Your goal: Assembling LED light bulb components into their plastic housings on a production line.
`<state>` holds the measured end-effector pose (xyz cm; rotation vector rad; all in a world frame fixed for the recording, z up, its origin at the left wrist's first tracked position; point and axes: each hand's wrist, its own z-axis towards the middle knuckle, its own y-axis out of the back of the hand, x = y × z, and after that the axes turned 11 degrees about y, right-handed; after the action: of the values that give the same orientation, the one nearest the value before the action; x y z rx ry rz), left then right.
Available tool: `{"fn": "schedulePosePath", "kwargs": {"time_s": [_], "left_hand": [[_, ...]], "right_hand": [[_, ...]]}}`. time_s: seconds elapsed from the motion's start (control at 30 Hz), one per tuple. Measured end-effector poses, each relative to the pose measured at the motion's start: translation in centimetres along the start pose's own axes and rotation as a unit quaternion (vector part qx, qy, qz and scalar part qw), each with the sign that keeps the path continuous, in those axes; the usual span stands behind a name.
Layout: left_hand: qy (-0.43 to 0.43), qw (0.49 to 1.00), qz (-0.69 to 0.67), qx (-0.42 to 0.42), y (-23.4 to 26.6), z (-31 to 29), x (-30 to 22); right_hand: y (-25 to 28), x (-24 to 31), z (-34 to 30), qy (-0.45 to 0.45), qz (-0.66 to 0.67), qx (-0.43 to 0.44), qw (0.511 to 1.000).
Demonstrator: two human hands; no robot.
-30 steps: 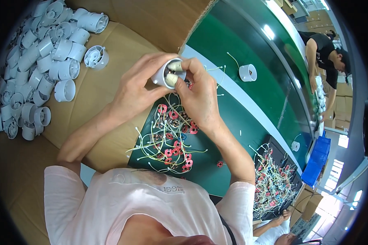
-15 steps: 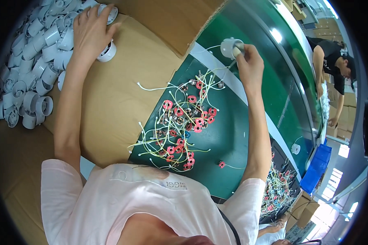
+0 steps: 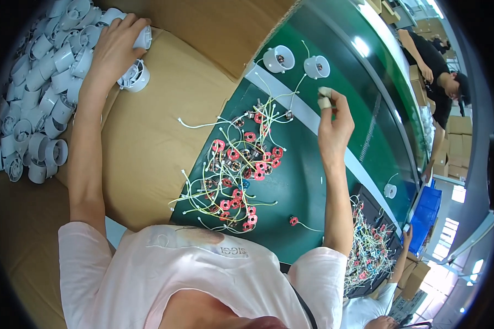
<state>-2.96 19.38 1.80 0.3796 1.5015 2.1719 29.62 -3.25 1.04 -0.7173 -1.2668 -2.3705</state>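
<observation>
My left hand (image 3: 113,50) is at the edge of a heap of white round plastic housings (image 3: 49,66) inside a cardboard box. Its fingers and thumb close around one white housing (image 3: 144,37); another open-ended housing (image 3: 134,77) sits just below the thumb. My right hand (image 3: 336,120), with pale covers on the fingertips, is above the green belt, thumb and forefinger curled together. Something small and dark shows between them, too little to name. Close beyond its fingertips stand two white housings (image 3: 279,58) with small motors inside and wires trailing out.
Small motors with red ends and pale wires (image 3: 241,170) lie tangled on the green table (image 3: 291,186). A dark tray (image 3: 376,205) of wired motors stands at the right, near a blue bin (image 3: 427,214). Co-workers are along the belt; one wears black (image 3: 431,60).
My right hand has drawn back from the white housing at its fingertips; two housings now stand on the belt there. The left hand has shifted slightly nearer with its housing.
</observation>
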Motion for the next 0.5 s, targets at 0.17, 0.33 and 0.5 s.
{"fn": "schedulePosePath", "kwargs": {"time_s": [0.17,0.33,0.5], "left_hand": [[0.072,0.975,-0.210,0.007,1.7,-1.2,-2.9],[0.081,0.783,-0.609,0.092,2.6,-3.1,-6.2],[-0.017,0.573,-0.777,0.261,2.0,-4.9,-8.7]], "right_hand": [[1.0,-1.3,0.0,0.037,-0.080,0.099,0.991],[0.5,0.9,-0.6,0.095,-0.030,0.176,0.979],[-1.2,2.4,-1.6,0.169,-0.130,0.205,0.955]]}}
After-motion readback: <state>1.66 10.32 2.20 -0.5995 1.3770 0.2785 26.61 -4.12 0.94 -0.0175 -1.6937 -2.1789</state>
